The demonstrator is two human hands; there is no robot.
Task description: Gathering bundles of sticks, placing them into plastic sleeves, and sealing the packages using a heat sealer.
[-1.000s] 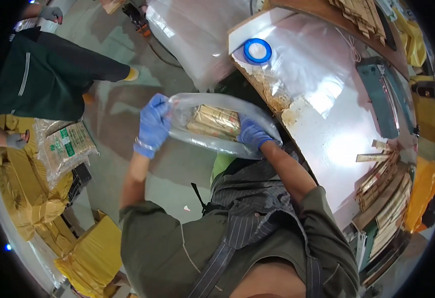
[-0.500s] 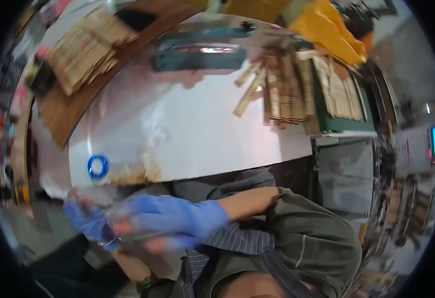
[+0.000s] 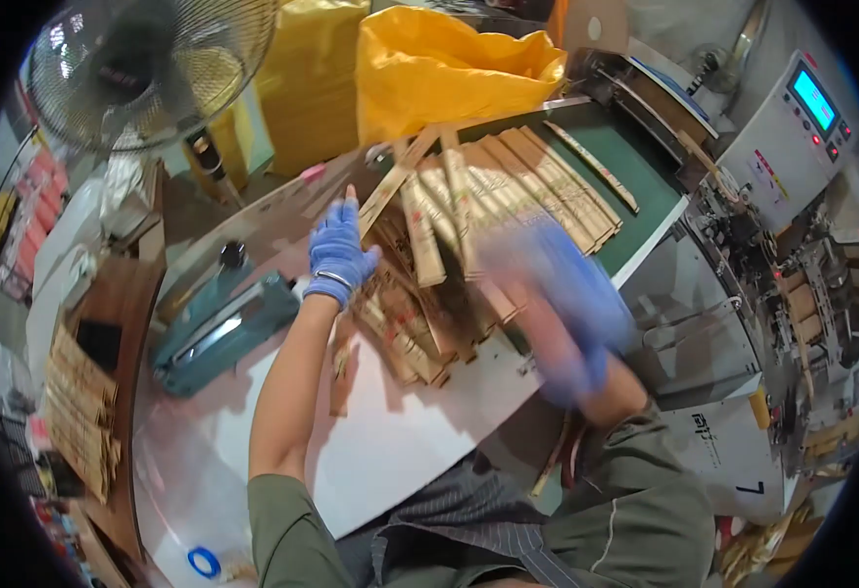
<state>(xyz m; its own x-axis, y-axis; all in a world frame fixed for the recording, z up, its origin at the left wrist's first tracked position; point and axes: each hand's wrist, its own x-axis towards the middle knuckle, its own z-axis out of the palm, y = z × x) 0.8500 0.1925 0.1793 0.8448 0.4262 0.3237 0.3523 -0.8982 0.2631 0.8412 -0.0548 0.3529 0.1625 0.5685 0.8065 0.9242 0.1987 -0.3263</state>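
Observation:
Long, narrow, printed brown paper packets (image 3: 537,181) lie side by side in a row on a green surface at the far right. A second pile of the packets (image 3: 395,328) lies at the right of the white table (image 3: 390,441). At the left edge of these packets, my left hand (image 3: 339,250), in a blue glove with bare fingertips, has its fingers stretched up and its thumb out. My gloved right hand (image 3: 571,294) is smeared by motion over the near end of the row. Whether it holds a packet cannot be made out.
A teal tabletop device (image 3: 223,333) stands left of my left forearm. An open yellow sack (image 3: 449,83) and a fan (image 3: 145,73) stand behind. More packets (image 3: 81,412) rest on a brown board at left. At right is a machine with a lit screen (image 3: 813,98).
The view has swung right. My hands, earlier close together below the table's front edge around something clear and shiny, are now apart and up at the packets. That clear thing no longer shows.

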